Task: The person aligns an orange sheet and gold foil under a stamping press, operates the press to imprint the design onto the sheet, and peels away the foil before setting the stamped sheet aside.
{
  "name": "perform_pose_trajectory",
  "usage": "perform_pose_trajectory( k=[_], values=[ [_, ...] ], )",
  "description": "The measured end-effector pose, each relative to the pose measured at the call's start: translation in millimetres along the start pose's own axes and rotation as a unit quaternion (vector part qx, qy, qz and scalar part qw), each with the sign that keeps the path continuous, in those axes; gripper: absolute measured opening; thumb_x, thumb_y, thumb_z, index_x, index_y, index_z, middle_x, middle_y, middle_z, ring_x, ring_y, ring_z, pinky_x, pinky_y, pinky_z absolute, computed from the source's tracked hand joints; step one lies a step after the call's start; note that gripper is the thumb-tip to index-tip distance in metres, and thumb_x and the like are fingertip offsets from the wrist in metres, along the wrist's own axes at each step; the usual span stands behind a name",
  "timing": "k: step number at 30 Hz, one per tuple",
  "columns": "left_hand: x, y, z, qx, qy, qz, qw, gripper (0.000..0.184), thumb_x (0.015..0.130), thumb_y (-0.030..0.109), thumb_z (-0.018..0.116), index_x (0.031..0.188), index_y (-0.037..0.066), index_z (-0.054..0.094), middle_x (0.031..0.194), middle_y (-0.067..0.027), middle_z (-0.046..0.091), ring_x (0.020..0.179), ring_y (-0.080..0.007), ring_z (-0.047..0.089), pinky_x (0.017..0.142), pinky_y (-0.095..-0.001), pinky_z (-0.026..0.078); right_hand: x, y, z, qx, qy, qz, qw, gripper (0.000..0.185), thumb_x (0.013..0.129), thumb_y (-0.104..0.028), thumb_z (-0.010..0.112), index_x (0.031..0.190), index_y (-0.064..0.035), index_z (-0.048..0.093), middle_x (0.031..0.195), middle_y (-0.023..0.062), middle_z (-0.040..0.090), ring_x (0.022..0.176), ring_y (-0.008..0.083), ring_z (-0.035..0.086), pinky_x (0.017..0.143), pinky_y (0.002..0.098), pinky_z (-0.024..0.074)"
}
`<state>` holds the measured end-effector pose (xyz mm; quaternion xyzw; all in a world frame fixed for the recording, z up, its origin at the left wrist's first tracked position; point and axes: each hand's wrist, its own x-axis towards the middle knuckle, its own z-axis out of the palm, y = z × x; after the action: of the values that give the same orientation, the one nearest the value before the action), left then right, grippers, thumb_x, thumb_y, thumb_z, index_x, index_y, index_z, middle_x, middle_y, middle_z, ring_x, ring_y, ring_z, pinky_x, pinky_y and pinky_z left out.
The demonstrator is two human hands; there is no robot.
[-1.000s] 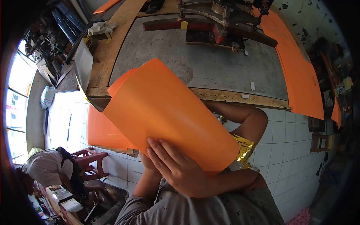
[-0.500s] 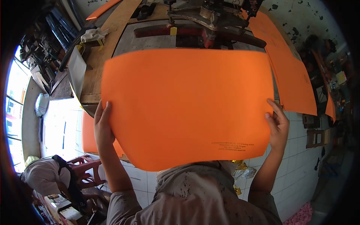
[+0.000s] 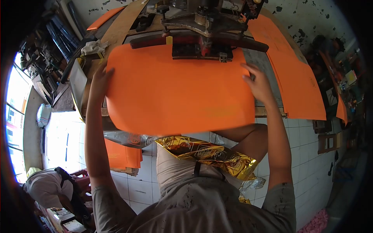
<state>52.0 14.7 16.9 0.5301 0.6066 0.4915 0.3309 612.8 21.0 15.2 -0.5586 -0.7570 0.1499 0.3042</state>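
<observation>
A large orange sheet (image 3: pixel 175 91) is held up in front of me, its far edge reaching under the dark plate (image 3: pixel 190 53) of a press (image 3: pixel 206 29). My left hand (image 3: pixel 101 79) grips the sheet's left edge, thumb on top and the other fingers hidden behind. At the right edge, my right hand (image 3: pixel 257 80) is closed on the sheet near its far corner, fingers bent. Faint print on the sheet's lower right is blurred. A crumpled gold foil strip (image 3: pixel 206 151) lies across my lap, just below the sheet's near edge.
More orange sheets (image 3: pixel 299 79) lie on the right of the worktable, with a stack (image 3: pixel 124 153) low on the left. A white cloth (image 3: pixel 93 47) sits at the table's left side. Another person (image 3: pixel 52 188) bends over at lower left, near a red stool (image 3: pixel 79 180).
Both hands have carried the orange sheet forward and slightly left, so its far edge goes under the press plate. The gold foil and my legs have come into view.
</observation>
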Motion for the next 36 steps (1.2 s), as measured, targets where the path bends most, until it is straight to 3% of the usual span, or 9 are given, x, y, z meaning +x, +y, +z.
perform_pose_trajectory(
  k=[3,5,7,9,12,13,17,27,36],
  values=[
    [45,-8,-1,0.126,0.046,0.049,0.99,0.061,0.097,0.023,0.07,0.149,0.002,0.047,0.124,-0.0188,0.069,0.106,-0.0252,0.07,0.088,-0.0349,0.057,40,10,15,0.111,-0.034,-0.032,0.993,0.038,0.1,-0.013,0.062,0.137,-0.0047,0.062,0.146,0.0157,0.057,0.133,0.035,0.054,0.112,0.043,0.0428],
    [62,-25,1,0.255,0.13,0.111,0.952,0.058,0.097,0.024,0.07,0.147,0.002,0.049,0.129,-0.0203,0.067,0.113,-0.0299,0.068,0.093,-0.0386,0.055,32,27,24,-0.02,0.022,-0.065,0.997,0.037,0.1,-0.016,0.062,0.136,-0.0058,0.063,0.147,0.0145,0.055,0.136,0.0358,0.05,0.115,0.0451,0.0389],
    [20,-5,16,0.43,0.205,0.268,0.837,0.053,0.096,0.025,0.07,0.142,0.004,0.054,0.135,-0.0196,0.063,0.123,-0.0375,0.061,0.104,-0.0444,0.048,8,18,18,-0.067,0.045,-0.066,0.995,0.036,0.102,-0.021,0.059,0.136,-0.0081,0.063,0.148,0.0124,0.053,0.14,0.0363,0.044,0.118,0.0487,0.0323],
    [-39,10,37,0.313,0.1,0.25,0.911,0.05,0.093,0.021,0.073,0.138,0.006,0.058,0.138,-0.0155,0.061,0.13,-0.0382,0.055,0.109,-0.0466,0.042,-30,-3,8,-0.074,0.034,-0.108,0.991,0.036,0.102,-0.02,0.059,0.136,-0.0084,0.064,0.149,0.0113,0.053,0.14,0.0346,0.044,0.118,0.0484,0.0324],
    [-120,28,70,0.37,-0.018,0.259,0.892,0.045,0.086,0.014,0.074,0.13,0.007,0.065,0.137,-0.012,0.062,0.13,-0.0333,0.055,0.111,-0.0469,0.04,-79,-23,11,-0.111,-0.031,-0.129,0.985,0.041,0.103,-0.027,0.055,0.14,-0.0093,0.061,0.153,0.0084,0.051,0.145,0.0313,0.041,0.119,0.0509,0.0293],
    [-137,31,80,0.378,-0.023,0.246,0.892,0.043,0.088,0.018,0.069,0.13,0.006,0.065,0.139,-0.0123,0.061,0.132,-0.034,0.053,0.113,-0.0487,0.038,-90,-30,12,-0.135,-0.047,-0.137,0.98,0.043,0.104,-0.028,0.053,0.142,-0.0096,0.06,0.154,0.0077,0.051,0.147,0.0305,0.04,0.119,0.0514,0.0285],
    [-151,-2,94,0.371,0.011,0.257,0.892,0.04,0.095,0.028,0.058,0.128,0.005,0.067,0.143,-0.0125,0.059,0.136,-0.036,0.05,0.115,-0.0508,0.036,-109,-29,21,-0.135,-0.045,-0.14,0.98,0.05,0.104,-0.036,0.051,0.144,-0.0078,0.057,0.152,0.0065,0.054,0.148,0.0295,0.04,0.118,0.0519,0.0281],
    [-155,-22,106,0.351,0.068,0.302,0.884,0.038,0.1,0.034,0.053,0.117,0.005,0.071,0.129,-0.0143,0.066,0.125,-0.0373,0.058,0.11,-0.0522,0.039,-122,-12,25,-0.086,0.008,-0.155,0.984,0.051,0.101,-0.04,0.057,0.137,-0.0043,0.063,0.142,0.0062,0.064,0.139,0.0293,0.052,0.109,0.0456,0.0371],
    [-154,-34,113,0.364,0.107,0.32,0.868,0.04,0.102,0.039,0.051,0.114,0.006,0.071,0.126,-0.0144,0.067,0.123,-0.0373,0.06,0.11,-0.053,0.04,-122,-6,34,-0.09,0.036,-0.153,0.983,0.049,0.101,-0.043,0.057,0.132,-0.0053,0.066,0.14,0.0067,0.065,0.138,0.0281,0.052,0.109,0.045,0.0369]
  ],
)
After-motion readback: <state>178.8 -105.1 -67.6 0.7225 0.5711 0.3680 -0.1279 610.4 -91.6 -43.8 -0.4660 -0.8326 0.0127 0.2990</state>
